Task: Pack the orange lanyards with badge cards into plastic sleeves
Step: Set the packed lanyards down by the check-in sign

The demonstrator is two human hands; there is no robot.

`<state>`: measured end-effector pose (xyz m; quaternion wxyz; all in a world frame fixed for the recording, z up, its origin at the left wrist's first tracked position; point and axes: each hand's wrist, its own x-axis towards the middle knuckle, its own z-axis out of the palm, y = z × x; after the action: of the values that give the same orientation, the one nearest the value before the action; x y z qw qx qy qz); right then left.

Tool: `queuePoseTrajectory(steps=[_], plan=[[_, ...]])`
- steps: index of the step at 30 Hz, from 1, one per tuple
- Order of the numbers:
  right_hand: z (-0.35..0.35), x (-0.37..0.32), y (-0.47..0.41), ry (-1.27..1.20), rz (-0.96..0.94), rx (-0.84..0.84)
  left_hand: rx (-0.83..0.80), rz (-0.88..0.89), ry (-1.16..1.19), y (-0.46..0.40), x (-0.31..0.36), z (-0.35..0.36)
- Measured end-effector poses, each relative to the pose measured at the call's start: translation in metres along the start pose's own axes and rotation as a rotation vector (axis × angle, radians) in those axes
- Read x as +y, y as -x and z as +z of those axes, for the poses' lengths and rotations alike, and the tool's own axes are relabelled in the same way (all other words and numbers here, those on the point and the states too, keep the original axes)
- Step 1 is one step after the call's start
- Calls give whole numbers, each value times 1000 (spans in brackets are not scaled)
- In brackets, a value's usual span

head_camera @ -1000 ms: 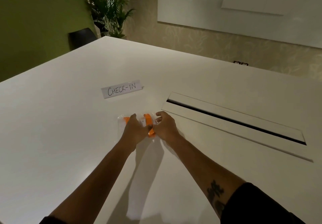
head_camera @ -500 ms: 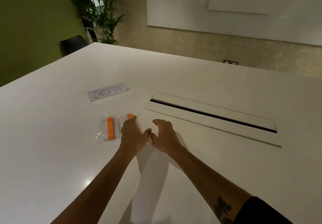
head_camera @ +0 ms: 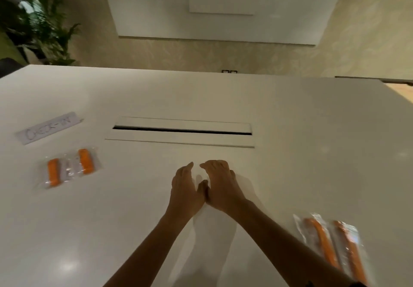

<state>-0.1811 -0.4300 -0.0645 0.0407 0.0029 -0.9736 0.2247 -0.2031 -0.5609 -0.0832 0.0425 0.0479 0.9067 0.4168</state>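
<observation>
While both hands, the left hand [head_camera: 185,189] and the right hand [head_camera: 220,186], are held empty and relaxed just before the desk slot [head_camera: 182,130], the light, slippery sleeved lanyards [head_camera: 69,167] left of the slot are judged best pinched by an edge.

left hand [head_camera: 186,189] off packed sleeve [head_camera: 68,168], hands together

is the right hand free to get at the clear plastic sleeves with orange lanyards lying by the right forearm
Probably yes: the right hand holds nothing, and bare white table lies between it and the clear plastic sleeves with orange lanyards.
</observation>
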Motion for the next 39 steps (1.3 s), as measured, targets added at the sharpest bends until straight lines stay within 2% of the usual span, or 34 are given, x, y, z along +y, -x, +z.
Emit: queuePoseTrajectory(steps=[7,14,20,27,34,39], plan=[[-58,87,88,53,172,47,-144,103,66,55,71,88],[-98,156,151,70,368,92,-296,93,48,104,114,142],[-108,199,179,76,426,-16,-377,88,27,132,127,168],[-108,220,185,142,450,-190,-360,55,66,150,137,172],[-104,218,184,102,440,-203,-335,25,205,158,132,170],[-103,210,182,60,414,-152,-399,-85,432,154,125,161]])
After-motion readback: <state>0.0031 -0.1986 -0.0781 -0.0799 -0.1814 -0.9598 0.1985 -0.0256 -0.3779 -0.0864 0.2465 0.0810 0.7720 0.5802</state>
